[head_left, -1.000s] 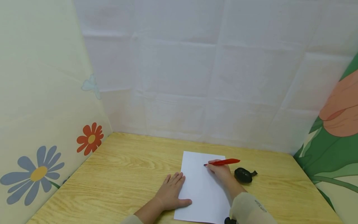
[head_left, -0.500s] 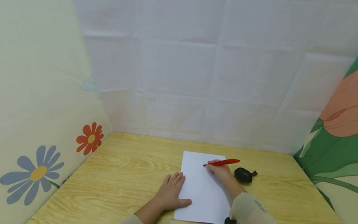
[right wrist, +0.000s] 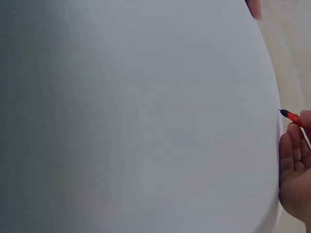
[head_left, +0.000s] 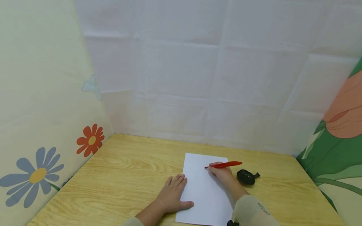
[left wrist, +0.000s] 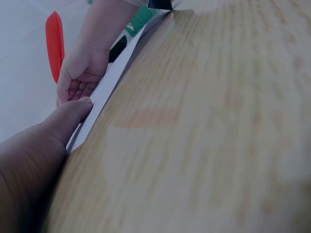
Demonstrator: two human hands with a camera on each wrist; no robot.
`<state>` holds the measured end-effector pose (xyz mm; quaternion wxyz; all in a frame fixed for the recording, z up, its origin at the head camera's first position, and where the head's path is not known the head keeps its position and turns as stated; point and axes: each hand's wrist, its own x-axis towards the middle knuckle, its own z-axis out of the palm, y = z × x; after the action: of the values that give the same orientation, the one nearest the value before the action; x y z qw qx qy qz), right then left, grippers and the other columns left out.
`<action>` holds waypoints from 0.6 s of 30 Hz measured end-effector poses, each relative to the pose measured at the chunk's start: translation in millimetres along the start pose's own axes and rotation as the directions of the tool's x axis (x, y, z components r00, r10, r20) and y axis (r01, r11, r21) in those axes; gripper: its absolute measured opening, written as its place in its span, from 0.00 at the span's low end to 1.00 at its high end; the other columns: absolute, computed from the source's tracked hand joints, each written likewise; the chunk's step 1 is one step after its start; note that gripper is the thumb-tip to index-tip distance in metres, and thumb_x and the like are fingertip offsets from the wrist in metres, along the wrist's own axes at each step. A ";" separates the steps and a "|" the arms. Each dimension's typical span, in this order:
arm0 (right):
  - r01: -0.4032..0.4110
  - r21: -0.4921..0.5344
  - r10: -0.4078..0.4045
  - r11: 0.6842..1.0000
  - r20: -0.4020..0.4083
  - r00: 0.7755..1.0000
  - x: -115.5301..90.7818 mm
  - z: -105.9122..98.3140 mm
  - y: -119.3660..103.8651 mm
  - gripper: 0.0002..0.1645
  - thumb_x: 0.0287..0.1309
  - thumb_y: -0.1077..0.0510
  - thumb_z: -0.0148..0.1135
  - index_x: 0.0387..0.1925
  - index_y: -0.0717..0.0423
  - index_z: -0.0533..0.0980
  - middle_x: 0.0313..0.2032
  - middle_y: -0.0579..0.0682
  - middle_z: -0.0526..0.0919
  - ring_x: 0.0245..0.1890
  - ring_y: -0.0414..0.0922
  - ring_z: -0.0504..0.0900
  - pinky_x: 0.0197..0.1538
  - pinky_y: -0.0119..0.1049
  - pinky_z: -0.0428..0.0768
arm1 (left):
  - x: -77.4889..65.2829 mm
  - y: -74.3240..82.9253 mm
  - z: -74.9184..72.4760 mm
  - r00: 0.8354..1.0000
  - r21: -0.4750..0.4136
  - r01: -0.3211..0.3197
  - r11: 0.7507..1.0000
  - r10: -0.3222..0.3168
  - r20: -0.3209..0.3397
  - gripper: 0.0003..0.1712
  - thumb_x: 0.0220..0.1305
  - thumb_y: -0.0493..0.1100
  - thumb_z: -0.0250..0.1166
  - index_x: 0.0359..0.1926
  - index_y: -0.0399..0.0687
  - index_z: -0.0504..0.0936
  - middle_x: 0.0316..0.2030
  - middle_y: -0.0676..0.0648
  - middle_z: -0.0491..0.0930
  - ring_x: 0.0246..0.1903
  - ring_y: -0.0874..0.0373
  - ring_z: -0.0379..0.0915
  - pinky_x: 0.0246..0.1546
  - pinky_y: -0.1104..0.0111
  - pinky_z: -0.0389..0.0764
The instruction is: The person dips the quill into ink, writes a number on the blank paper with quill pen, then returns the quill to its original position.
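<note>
A blank-looking white sheet of paper (head_left: 202,194) lies on the wooden table. My left hand (head_left: 172,196) rests flat at its left edge, fingers spread and thumb lying on the sheet; the left wrist view shows that thumb (left wrist: 68,116) over the paper edge. Between thumb and fingers, my right hand (head_left: 223,174) pinches a red feather-shaped pen (head_left: 230,164). Its dark tip points left, right at the upper part of the sheet, while the feather end slants off to the right. In the right wrist view, the pen (right wrist: 293,117) shows a black section and a fine point.
Just right of the right hand sits a glossy black oval object (head_left: 245,177) with a short tab. The wood-grain table (head_left: 127,175) ends at a white cloth backdrop (head_left: 175,78). Flower-printed panels (head_left: 36,125) stand at both sides.
The pen tip and right hand have shifted very slightly left and toward the person. The left hand and the paper have stayed in place.
</note>
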<state>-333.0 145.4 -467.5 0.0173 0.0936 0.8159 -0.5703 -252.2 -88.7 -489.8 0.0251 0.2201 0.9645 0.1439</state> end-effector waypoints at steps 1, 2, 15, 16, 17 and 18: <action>-0.005 0.000 0.005 1.000 0.001 1.000 -0.7 -0.1 -0.5 0.15 0.54 0.57 0.69 0.43 0.58 0.82 0.32 0.49 0.85 0.34 0.44 0.78 0.38 0.30 0.78 | -0.2 0.0 -0.3 1.000 -0.001 -0.002 1.000 0.002 -0.002 0.59 0.54 0.78 0.57 0.73 0.41 0.61 0.75 0.43 0.57 0.76 0.48 0.49 0.75 0.46 0.47; -0.008 -0.005 0.008 1.000 0.002 1.000 -1.0 -0.1 -0.7 0.15 0.54 0.57 0.69 0.43 0.58 0.82 0.33 0.48 0.85 0.34 0.44 0.78 0.39 0.30 0.78 | -0.2 0.0 -0.7 1.000 -0.001 -0.004 1.000 0.004 -0.004 0.59 0.54 0.78 0.57 0.73 0.41 0.61 0.75 0.43 0.57 0.76 0.48 0.49 0.75 0.46 0.47; 0.012 -0.012 -0.011 1.000 0.033 0.999 -2.1 0.4 1.7 0.15 0.54 0.56 0.70 0.44 0.57 0.83 0.33 0.47 0.85 0.34 0.43 0.78 0.39 0.29 0.78 | -2.6 1.3 -2.5 1.000 0.002 -0.005 1.000 0.005 -0.006 0.58 0.54 0.78 0.57 0.73 0.40 0.61 0.75 0.42 0.57 0.76 0.47 0.49 0.75 0.46 0.48; 0.013 -0.013 -0.012 1.000 0.037 0.999 -2.4 0.3 1.6 0.16 0.54 0.56 0.69 0.44 0.57 0.83 0.33 0.48 0.85 0.34 0.43 0.78 0.39 0.30 0.78 | -2.7 1.5 -2.6 1.000 0.000 -0.005 1.000 0.005 -0.005 0.58 0.54 0.78 0.57 0.73 0.40 0.61 0.75 0.42 0.57 0.76 0.47 0.49 0.75 0.46 0.48; 0.005 -0.005 -0.005 1.000 0.038 0.999 -2.5 0.3 1.2 0.15 0.54 0.56 0.70 0.44 0.56 0.83 0.34 0.48 0.85 0.34 0.43 0.79 0.39 0.30 0.78 | -2.6 1.6 -2.8 1.000 -0.001 -0.005 1.000 0.005 -0.005 0.58 0.54 0.78 0.57 0.73 0.40 0.61 0.75 0.42 0.57 0.76 0.47 0.49 0.75 0.46 0.47; 0.003 -0.005 -0.003 1.000 0.039 0.999 -2.9 0.2 0.7 0.15 0.54 0.56 0.70 0.44 0.56 0.83 0.34 0.48 0.85 0.34 0.43 0.79 0.39 0.30 0.78 | -2.6 1.6 -2.9 1.000 -0.002 -0.004 1.000 0.004 -0.004 0.58 0.54 0.77 0.57 0.73 0.40 0.61 0.75 0.42 0.57 0.76 0.47 0.49 0.75 0.46 0.47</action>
<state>-330.1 145.0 -467.9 0.0326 0.0810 0.8170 -0.5700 -249.6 -89.2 -486.6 0.0228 0.2218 0.9639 0.1454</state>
